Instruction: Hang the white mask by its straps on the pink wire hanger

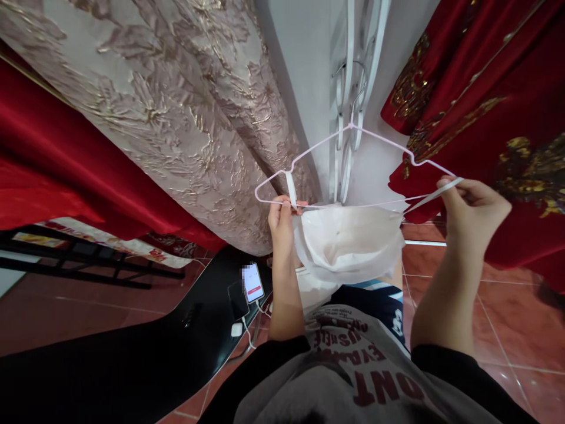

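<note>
A thin pink clothes hanger (375,134) is up by its hook in front of white rails. A white garment with narrow straps (353,235) hangs below its bottom bar, its top gaping toward me. The left strap (291,188) loops over the hanger's left shoulder. My left hand (281,221) is closed, pinching the hanger's bottom bar beside that strap and the garment's edge. Between thumb and fingers, my right hand (474,212) pinches the right strap (426,197), drawn out taut by the hanger's right end. Whether those fingers also touch the hanger is hidden.
White rails (346,53) run along the wall behind the hanger. Pinkish brocade fabric (176,106) hangs left, red embroidered fabric (498,129) right. A lit phone (253,282), a dark phone (238,301) and a white charger (236,330) lie on a black surface (145,353).
</note>
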A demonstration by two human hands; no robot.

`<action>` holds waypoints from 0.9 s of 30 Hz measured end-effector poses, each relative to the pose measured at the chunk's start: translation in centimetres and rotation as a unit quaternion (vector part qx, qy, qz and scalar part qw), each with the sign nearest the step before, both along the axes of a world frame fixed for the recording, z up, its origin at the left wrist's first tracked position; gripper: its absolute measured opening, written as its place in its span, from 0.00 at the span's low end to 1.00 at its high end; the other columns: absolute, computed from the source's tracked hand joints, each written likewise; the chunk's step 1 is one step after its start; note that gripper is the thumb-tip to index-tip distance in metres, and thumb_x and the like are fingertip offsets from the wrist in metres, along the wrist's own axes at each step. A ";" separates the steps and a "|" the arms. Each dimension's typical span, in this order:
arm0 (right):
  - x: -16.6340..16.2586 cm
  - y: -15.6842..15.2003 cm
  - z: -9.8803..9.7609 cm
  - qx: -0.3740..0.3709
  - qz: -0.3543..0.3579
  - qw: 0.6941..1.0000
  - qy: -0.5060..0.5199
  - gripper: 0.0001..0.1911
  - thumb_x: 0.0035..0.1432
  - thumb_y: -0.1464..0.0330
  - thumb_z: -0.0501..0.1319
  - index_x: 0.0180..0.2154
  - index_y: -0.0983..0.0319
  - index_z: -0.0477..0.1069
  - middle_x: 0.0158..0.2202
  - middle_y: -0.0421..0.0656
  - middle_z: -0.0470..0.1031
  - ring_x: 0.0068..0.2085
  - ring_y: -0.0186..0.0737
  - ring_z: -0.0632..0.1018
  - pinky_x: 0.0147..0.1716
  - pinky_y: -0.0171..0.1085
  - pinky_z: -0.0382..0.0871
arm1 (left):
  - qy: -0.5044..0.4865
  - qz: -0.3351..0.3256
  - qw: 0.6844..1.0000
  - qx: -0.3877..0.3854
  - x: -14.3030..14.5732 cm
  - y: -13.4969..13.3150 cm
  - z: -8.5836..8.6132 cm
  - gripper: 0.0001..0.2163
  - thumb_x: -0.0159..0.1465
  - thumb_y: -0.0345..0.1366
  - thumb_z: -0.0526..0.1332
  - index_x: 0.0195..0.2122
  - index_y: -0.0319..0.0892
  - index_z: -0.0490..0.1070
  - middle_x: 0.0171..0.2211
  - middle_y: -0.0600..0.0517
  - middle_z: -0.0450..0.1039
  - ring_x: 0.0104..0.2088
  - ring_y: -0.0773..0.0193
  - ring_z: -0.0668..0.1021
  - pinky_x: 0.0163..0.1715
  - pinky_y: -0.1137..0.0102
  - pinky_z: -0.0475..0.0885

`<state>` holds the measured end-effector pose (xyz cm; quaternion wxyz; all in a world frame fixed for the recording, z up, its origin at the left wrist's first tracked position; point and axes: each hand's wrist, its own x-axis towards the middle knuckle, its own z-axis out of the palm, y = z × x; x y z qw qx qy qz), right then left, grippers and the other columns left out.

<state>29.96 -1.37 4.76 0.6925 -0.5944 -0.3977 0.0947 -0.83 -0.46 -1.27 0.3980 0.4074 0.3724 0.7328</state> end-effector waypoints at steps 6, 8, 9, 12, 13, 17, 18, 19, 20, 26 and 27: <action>1.1 -0.9 -1.1 0.038 -0.051 0.998 0.014 0.10 0.49 0.63 0.72 0.24 0.61 0.76 0.19 0.36 0.60 0.23 0.31 0.58 0.27 0.39 0.54 | -0.016 0.004 1.000 -0.017 -0.1 0.3 0.0 0.15 0.66 0.50 0.69 0.38 0.46 0.69 0.29 0.51 0.82 0.27 0.65 0.77 0.36 0.69 0.73; 1.4 -1.0 0.0 -0.001 -0.007 0.999 -0.047 0.11 0.55 0.61 0.71 0.26 0.58 0.75 0.22 0.38 0.60 0.25 0.33 0.59 0.27 0.40 0.55 | -0.017 0.005 1.000 -0.022 -0.1 0.3 0.0 0.15 0.67 0.50 0.69 0.38 0.46 0.68 0.29 0.51 0.82 0.27 0.65 0.77 0.36 0.69 0.73; 1.5 -1.1 0.8 -0.031 0.020 0.996 -0.087 0.13 0.58 0.61 0.71 0.26 0.58 0.74 0.23 0.38 0.59 0.26 0.33 0.59 0.28 0.40 0.54 | -0.014 0.006 1.000 -0.022 -0.1 0.3 -0.1 0.15 0.67 0.50 0.69 0.38 0.46 0.69 0.30 0.51 0.82 0.27 0.66 0.76 0.35 0.69 0.73; 1.6 -1.2 3.6 -0.121 0.072 0.972 -0.189 0.16 0.62 0.62 0.71 0.25 0.58 0.73 0.23 0.39 0.55 0.27 0.32 0.57 0.27 0.39 0.50 | -0.008 0.007 1.000 -0.020 0.0 0.3 -0.2 0.14 0.68 0.49 0.69 0.38 0.45 0.69 0.31 0.51 0.83 0.27 0.66 0.75 0.36 0.69 0.72; 1.5 -1.2 4.5 -0.136 0.079 0.965 -0.208 0.14 0.62 0.62 0.72 0.26 0.59 0.75 0.23 0.38 0.55 0.26 0.31 0.56 0.27 0.38 0.48 | -0.008 0.004 1.000 -0.019 0.0 0.3 -0.3 0.14 0.68 0.49 0.69 0.38 0.45 0.69 0.31 0.51 0.83 0.27 0.66 0.75 0.36 0.69 0.72; 0.4 -0.9 6.4 -0.132 0.121 0.947 -0.268 0.06 0.64 0.64 0.72 0.35 0.60 0.84 0.21 0.36 0.57 0.25 0.28 0.56 0.25 0.37 0.46 | -0.012 0.001 1.000 -0.013 -0.2 0.3 -0.1 0.13 0.68 0.47 0.68 0.38 0.45 0.70 0.30 0.51 0.82 0.27 0.66 0.75 0.35 0.70 0.72; -0.1 -0.8 6.4 -0.126 0.125 0.944 -0.277 0.05 0.63 0.66 0.72 0.37 0.61 0.85 0.21 0.35 0.58 0.24 0.27 0.56 0.25 0.37 0.47 | -0.011 0.003 1.000 -0.011 -0.2 0.2 0.0 0.13 0.69 0.47 0.68 0.38 0.45 0.70 0.30 0.52 0.83 0.27 0.67 0.75 0.35 0.70 0.72; -0.6 -0.6 6.4 -0.121 0.127 0.944 -0.279 0.04 0.62 0.67 0.72 0.37 0.62 0.85 0.20 0.34 0.59 0.24 0.26 0.57 0.25 0.37 0.49 | -0.008 0.005 1.000 -0.009 -0.2 0.2 0.1 0.13 0.69 0.47 0.68 0.37 0.45 0.70 0.30 0.52 0.83 0.27 0.67 0.75 0.36 0.70 0.72; -1.1 -0.5 6.3 -0.115 0.125 0.947 -0.273 0.04 0.61 0.69 0.73 0.38 0.63 0.85 0.20 0.34 0.61 0.24 0.26 0.59 0.26 0.36 0.52 | -0.004 0.007 1.000 -0.009 -0.3 0.2 0.2 0.13 0.69 0.48 0.68 0.37 0.45 0.70 0.30 0.52 0.82 0.27 0.66 0.76 0.36 0.70 0.72; -2.9 0.8 6.1 -0.077 0.110 0.975 -0.177 0.11 0.51 0.74 0.76 0.39 0.67 0.83 0.20 0.33 0.68 0.23 0.25 0.65 0.27 0.34 0.58 | 0.011 0.007 1.000 -0.024 -0.2 0.2 0.2 0.16 0.69 0.51 0.68 0.38 0.46 0.68 0.29 0.52 0.81 0.28 0.64 0.77 0.37 0.68 0.73; -3.0 0.9 6.2 -0.076 0.109 0.977 -0.167 0.12 0.50 0.74 0.77 0.38 0.66 0.82 0.20 0.33 0.69 0.23 0.26 0.65 0.26 0.33 0.57 | 0.011 0.006 1.000 -0.029 -0.2 0.2 0.2 0.16 0.69 0.51 0.68 0.38 0.46 0.68 0.29 0.52 0.81 0.28 0.64 0.77 0.37 0.68 0.73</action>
